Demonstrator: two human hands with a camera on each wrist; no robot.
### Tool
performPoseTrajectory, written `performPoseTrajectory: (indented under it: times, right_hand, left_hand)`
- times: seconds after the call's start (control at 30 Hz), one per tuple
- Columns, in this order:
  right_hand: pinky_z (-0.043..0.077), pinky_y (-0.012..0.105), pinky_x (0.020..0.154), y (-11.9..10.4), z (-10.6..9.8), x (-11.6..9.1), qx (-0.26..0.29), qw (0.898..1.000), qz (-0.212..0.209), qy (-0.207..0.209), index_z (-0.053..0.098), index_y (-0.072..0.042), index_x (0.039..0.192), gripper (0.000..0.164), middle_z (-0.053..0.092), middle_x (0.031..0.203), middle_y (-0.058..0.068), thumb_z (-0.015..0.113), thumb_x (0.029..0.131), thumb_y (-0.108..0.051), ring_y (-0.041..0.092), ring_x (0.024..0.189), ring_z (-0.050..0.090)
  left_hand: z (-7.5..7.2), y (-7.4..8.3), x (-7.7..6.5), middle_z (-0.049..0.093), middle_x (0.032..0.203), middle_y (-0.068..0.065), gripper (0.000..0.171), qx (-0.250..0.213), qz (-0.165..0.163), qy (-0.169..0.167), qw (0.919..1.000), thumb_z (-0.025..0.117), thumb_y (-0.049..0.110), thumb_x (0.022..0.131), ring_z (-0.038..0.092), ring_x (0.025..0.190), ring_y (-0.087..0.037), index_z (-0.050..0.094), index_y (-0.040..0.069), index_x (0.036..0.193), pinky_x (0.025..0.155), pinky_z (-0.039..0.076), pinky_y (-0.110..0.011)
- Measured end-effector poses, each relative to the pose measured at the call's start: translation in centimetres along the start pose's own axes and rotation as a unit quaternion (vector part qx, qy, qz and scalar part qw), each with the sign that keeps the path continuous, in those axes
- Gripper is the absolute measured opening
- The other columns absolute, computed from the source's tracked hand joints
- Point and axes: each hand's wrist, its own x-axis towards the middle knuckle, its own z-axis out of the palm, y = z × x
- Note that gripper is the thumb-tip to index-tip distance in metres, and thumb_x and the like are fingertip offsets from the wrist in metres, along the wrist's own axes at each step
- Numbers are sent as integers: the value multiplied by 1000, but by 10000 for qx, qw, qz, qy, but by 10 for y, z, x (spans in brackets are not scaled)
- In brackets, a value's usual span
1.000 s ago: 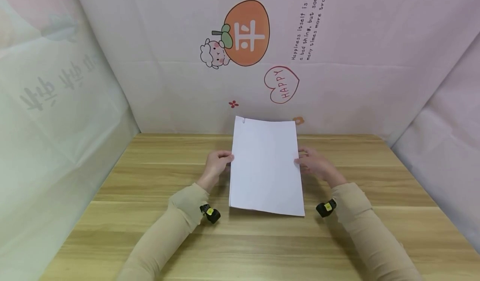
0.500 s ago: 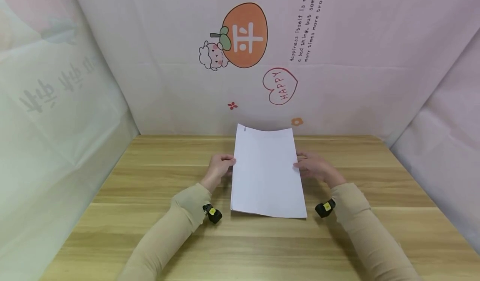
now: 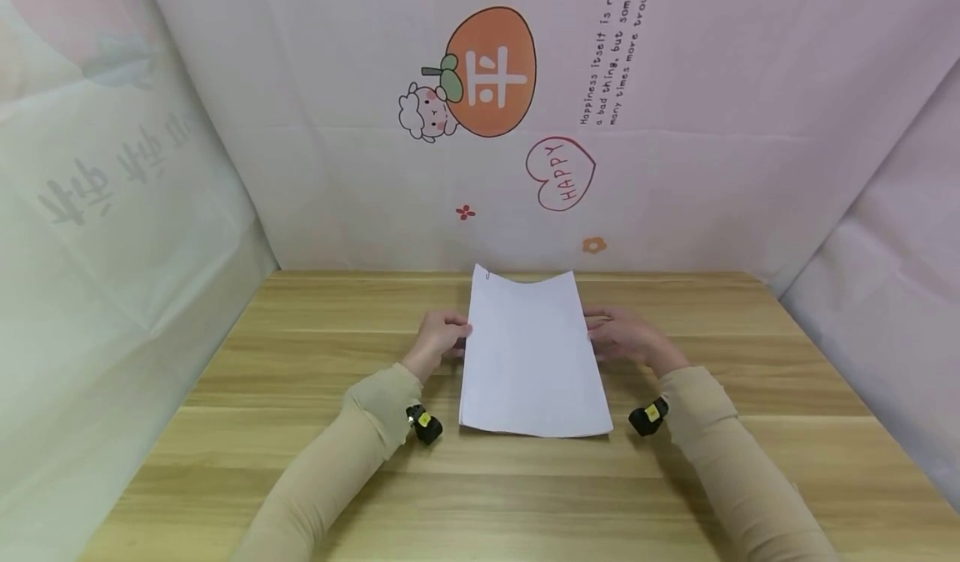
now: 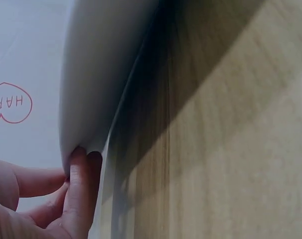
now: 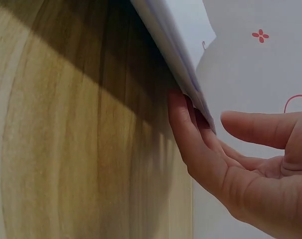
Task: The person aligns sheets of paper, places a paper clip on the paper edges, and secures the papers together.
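A stack of white paper sheets (image 3: 528,358), curved across its far end, is held between my two hands above the wooden table. A small paper clip (image 3: 487,276) sits at its far left corner. At the left edge my left hand (image 3: 437,341) pinches the stack; in the left wrist view the thumb lies on one side and the fingers (image 4: 78,191) on the other. My right hand (image 3: 628,338) supports the right edge. Its fingers (image 5: 183,127) reach under the paper fairly straight, while the thumb (image 5: 255,129) stands apart from the sheets in the right wrist view.
The wooden table (image 3: 525,504) spreads around the paper on all sides. Behind it rises a white printed cloth (image 3: 337,195), and more cloth hangs at the left (image 3: 127,278) and right (image 3: 892,295). Each wrist carries a small black camera.
The far end of the paper stack has come down and nearer, and it bows more in the middle. Both hands have lowered slightly with it. The right fingers have shifted a little along the edge.
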Motion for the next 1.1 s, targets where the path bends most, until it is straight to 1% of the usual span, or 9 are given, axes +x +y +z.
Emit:
performPoseTrajectory:
  times: [0.1, 0.2, 0.43, 0.53, 0.63, 0.77, 0.93, 1.03, 1.1]
  right_hand:
    - [49, 42, 89, 2, 0, 2, 44, 10000, 12, -50, 19, 7, 146, 55, 30, 145, 34, 42, 96, 1, 23, 106, 57]
    - [49, 41, 86, 4, -1, 4, 108, 9999, 24, -84, 20, 7, 146, 54, 31, 144, 34, 42, 96, 3, 19, 100, 59]
    - [50, 38, 84, 7, -2, 5, 105, 9999, 71, -70, 22, 8, 145, 53, 32, 143, 34, 41, 96, 2, 16, 96, 59]
    - [50, 39, 86, 8, -3, 6, 95, 9998, 55, -146, 20, 10, 145, 53, 30, 144, 35, 40, 97, 1, 17, 98, 59]
    - [49, 41, 90, 8, -3, 7, 74, 9997, 61, -221, 18, 10, 145, 54, 28, 147, 34, 40, 97, 1, 19, 104, 58]
    - [46, 45, 96, 6, -2, 6, -42, 9998, 114, -157, 17, 11, 145, 54, 24, 149, 32, 39, 98, 0, 23, 113, 54]
    - [41, 51, 101, 3, 2, 2, -271, 9996, 65, -69, 18, 14, 144, 53, 22, 149, 33, 39, 98, -1, 34, 123, 47]
    - [40, 51, 102, 1, 5, 0, -468, 9989, 57, 18, 20, 14, 143, 52, 25, 148, 34, 40, 99, -4, 36, 126, 44]
    - [40, 50, 102, 0, 6, -1, -542, 9984, 94, 124, 23, 14, 142, 51, 29, 146, 33, 41, 99, -6, 36, 126, 44]
  left_hand:
    - [-1, -1, 0, 62, 99, -12, 21, 33, -78, -111, 9999, 61, 2, 89, 59, 77, -15, 62, -5, 109, 68, 56, -29]
    - [0, -3, 1, 62, 100, -12, 24, 27, -130, -151, 9998, 61, 2, 89, 59, 77, -15, 61, -5, 112, 67, 56, -28]
    - [-1, -6, 4, 62, 108, -16, 26, 86, -144, -190, 9997, 60, 3, 90, 60, 80, -17, 60, -6, 114, 68, 56, -29]
    - [-2, -7, 5, 62, 106, -16, 25, 120, -143, -223, 9996, 60, 3, 90, 60, 79, -17, 60, -6, 114, 67, 56, -28]
    - [-2, -7, 6, 62, 102, -15, 25, 111, -159, -245, 9995, 60, 2, 90, 60, 78, -17, 60, -6, 113, 66, 56, -27]
    - [-3, -9, 6, 61, 98, -13, 24, 110, -113, -259, 9995, 59, 0, 89, 60, 78, -17, 59, -8, 112, 66, 56, -28]
    - [-4, -8, 4, 61, 99, -15, 24, 199, -77, -284, 9994, 59, -1, 89, 60, 79, -18, 59, -8, 112, 66, 56, -28]
    - [-4, -8, 2, 61, 100, -16, 26, 278, -111, -283, 9992, 59, 0, 90, 60, 79, -18, 57, -8, 114, 65, 56, -27]
    - [-4, -7, 0, 61, 99, -16, 26, 348, -120, -283, 9989, 59, 0, 90, 61, 78, -18, 57, -8, 114, 64, 56, -27]
